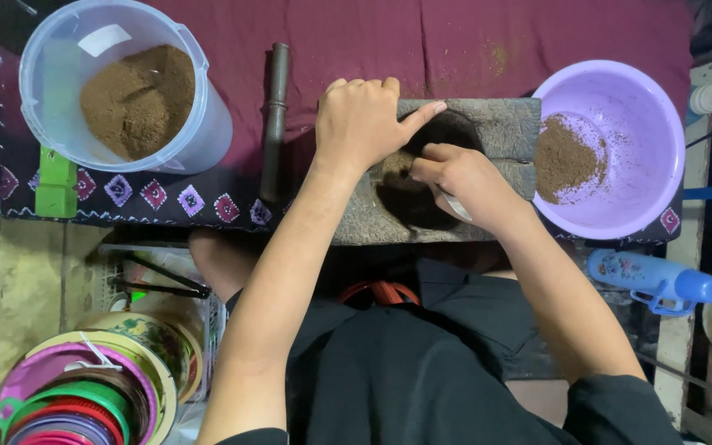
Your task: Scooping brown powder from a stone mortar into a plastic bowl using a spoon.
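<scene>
One stone mortar block (500, 132) lies under both hands, its long axis running left to right, its dark hollow (409, 202) opening upward between the fingers. The left hand (360, 119) grips the block's far edge, fingers curled over it, thumb stretched toward the hollow. The right hand (463, 177) pinches one metal spoon (455, 203), fingers tight around it, over the hollow. One dark pestle (274, 119) lies left of the left hand, pointing away. Two containers hold brown powder: a clear tub (51, 82) and a lilac bowl (644, 124).
</scene>
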